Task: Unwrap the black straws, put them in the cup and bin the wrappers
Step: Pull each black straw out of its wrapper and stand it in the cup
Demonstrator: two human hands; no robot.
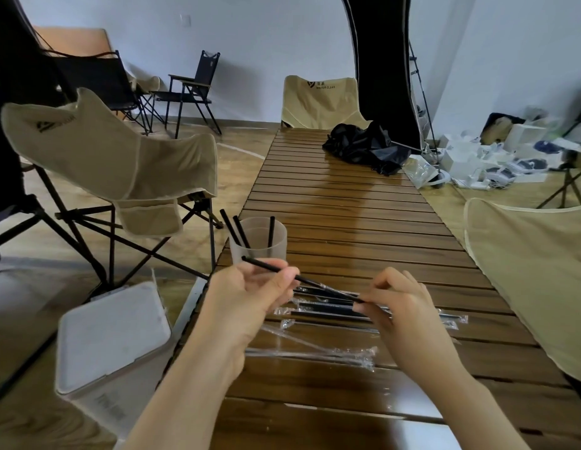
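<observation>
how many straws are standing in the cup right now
3: two straws lean together at the left rim of the cup, one straw stands right of centre. None seem hidden.

light: soft, even indoor | glare: table (354,203) sheen | edges: wide-angle bending | focus: slightly soft

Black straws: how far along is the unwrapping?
Done: three black straws stand in the frosted plastic cup. In hand: left hand and right hand hold a fourth straw. Left: wrapped straws and empty clear wrappers on the slatted wooden table, unbinned; white bin beside.
</observation>
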